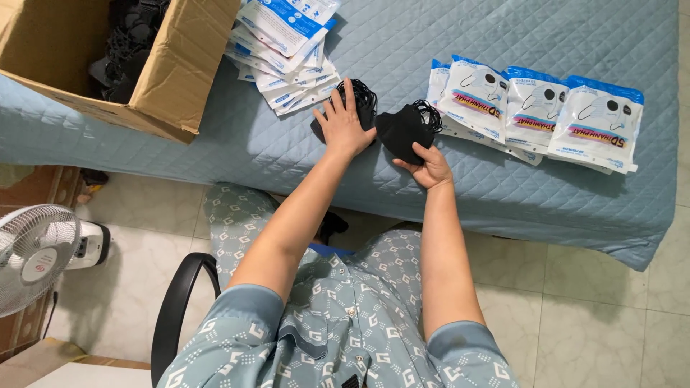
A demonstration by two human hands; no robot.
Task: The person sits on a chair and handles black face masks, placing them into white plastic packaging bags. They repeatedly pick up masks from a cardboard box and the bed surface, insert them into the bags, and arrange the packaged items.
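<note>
While the left hand [343,123] lay flat and open on a black mask [361,103], the right hand [430,167] pinched another black face mask [406,129] (soft, with ear loops) on the blue quilt [215,136]. White-and-blue flat packets [535,115] lay in a row beside it, more packets [287,50] were piled near the cardboard box [165,79].

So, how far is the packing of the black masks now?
Done: four filled pouches lie in a row on the blue quilt. In hand: the left hand presses flat on a small black mask stack, and the right hand holds one black mask. Left: a pile of pouches, apparently empty, and more black masks in the cardboard box.
</note>
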